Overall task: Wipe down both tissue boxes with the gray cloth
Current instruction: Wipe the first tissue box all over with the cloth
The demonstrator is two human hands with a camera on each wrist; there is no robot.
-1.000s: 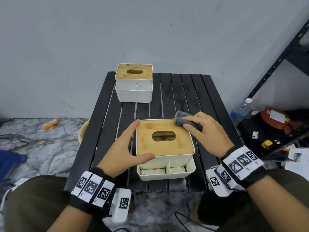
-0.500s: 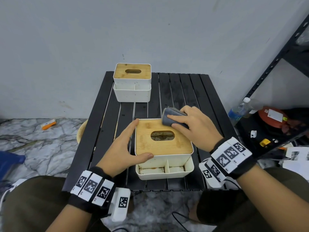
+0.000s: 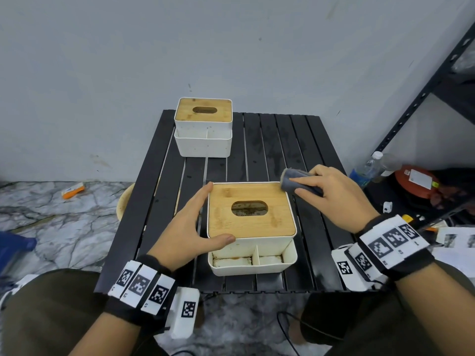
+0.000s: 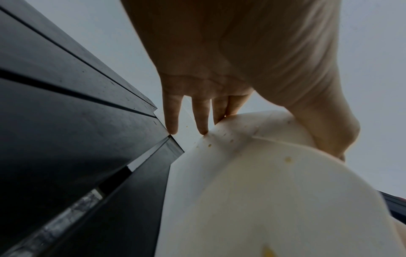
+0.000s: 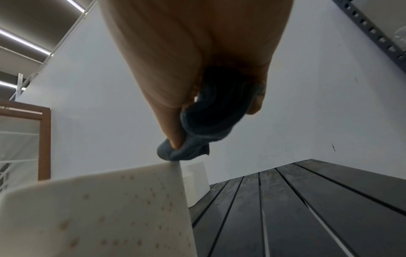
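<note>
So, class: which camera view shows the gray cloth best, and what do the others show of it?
The head view: the cloth shows rolled under the right hand at the near box's far right corner. The right wrist view shows it close but dark, bunched in the fingers. The left wrist view shows none of it.

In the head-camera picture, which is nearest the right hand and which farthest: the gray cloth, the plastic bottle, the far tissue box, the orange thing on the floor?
1. gray cloth, held in the right hand
2. plastic bottle, right, on the floor
3. far tissue box, back left of table
4. orange thing, far left floor
</note>
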